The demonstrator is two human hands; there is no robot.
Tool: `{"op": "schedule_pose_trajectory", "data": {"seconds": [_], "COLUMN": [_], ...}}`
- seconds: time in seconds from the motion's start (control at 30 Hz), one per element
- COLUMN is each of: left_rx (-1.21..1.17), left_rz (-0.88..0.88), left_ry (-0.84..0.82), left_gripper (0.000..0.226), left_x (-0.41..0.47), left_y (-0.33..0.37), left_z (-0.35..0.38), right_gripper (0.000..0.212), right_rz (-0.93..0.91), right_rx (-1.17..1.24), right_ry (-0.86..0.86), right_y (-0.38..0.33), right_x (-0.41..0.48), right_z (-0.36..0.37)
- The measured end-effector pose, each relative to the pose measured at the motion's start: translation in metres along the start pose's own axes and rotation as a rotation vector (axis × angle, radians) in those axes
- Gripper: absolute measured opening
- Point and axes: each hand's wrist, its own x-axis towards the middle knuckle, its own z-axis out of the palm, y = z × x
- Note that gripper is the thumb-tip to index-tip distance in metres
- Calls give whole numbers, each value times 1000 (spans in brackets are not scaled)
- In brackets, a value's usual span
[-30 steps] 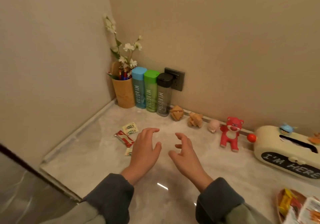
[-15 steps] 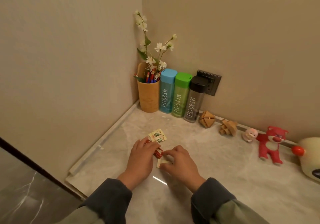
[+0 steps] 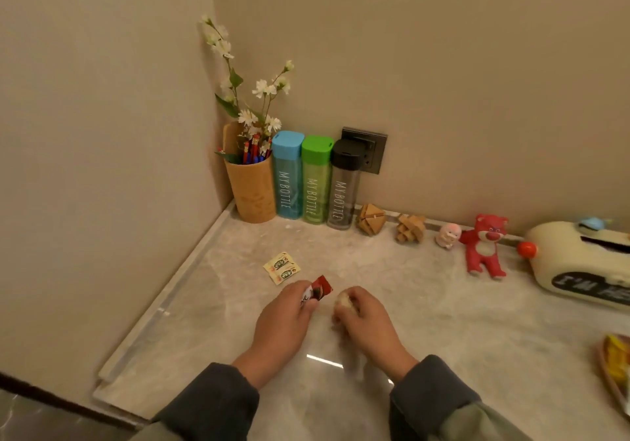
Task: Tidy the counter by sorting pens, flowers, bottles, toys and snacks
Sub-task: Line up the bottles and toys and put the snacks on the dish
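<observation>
Since 0.5 s ago, 2 snacks have been picked up off the counter, where a snack dish sits at 3 o'clock. The left hand pinches a red packet. The right hand curls round a pale packet. 2 yellow packets lie at 11 o'clock, probably next in this snack-gathering step.
</observation>
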Motion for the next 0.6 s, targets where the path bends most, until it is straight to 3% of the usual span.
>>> {"op": "schedule_pose_trajectory", "data": {"seconds": [0.13,0.3,0.47,0.6], "left_rx": [-152,-200,-309,-390], "left_rz": [8,98,150,190], "left_ry": [-133,-261,-382,-423], "left_gripper": [9,15,15,11], "left_x": [6,-3,-22,-37], "left_y": [52,139,233,287], "left_z": [28,83,146,190], "right_gripper": [10,12,22,10], "right_rz": [61,174,241,230], "right_rx": [253,352,204,-3], "right_ry": [272,484,597,671], "right_y": [19,55,99,133], "right_x": [-20,-57,-109,-143], "right_z": [-53,-137,-222,-273]}}
